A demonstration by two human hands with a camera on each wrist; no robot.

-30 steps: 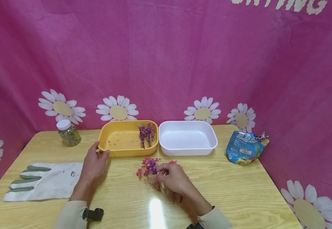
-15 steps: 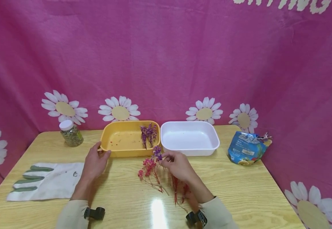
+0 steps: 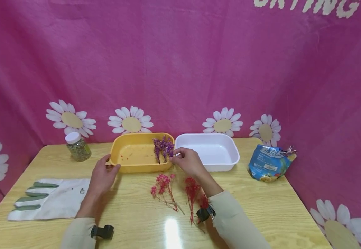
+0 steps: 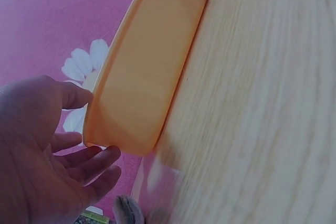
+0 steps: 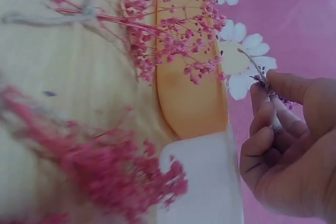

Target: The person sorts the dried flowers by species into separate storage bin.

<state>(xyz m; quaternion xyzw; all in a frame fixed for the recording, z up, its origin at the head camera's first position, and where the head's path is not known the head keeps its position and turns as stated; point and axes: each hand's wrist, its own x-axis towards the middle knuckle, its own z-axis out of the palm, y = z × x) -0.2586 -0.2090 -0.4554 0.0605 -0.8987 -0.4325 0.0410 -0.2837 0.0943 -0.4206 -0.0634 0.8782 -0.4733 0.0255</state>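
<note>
My left hand [image 3: 103, 177] grips the left front corner of a yellow plastic tub [image 3: 140, 168]. In the left wrist view its thumb lies on the rim and its fingers bend at the end wall [image 4: 113, 135]. At the tub's right end my right hand [image 3: 187, 161] pinches the stem of a purple dried flower sprig [image 5: 258, 66]. That sprig's blooms overlap other purple dried flowers [image 3: 158, 147] standing in the tub, so they are hard to tell apart. Two pinkish-red dried bunches, a looser one [image 3: 163, 184] and a denser one [image 3: 192, 188], lie on the table below my right hand.
A white tub [image 3: 210, 148] stands right beside the yellow one. On the left are a white-lidded jar [image 3: 79, 148] and a white and green glove [image 3: 59, 200]. A blue pouch [image 3: 269, 162] sits near the right table edge, with a pink curtain [image 3: 180, 69] behind.
My right hand has lifted a purple sprig from beside the loose pink bunch and carried it up to the yellow tub's right end. The left hand has stayed at the tub's corner.
</note>
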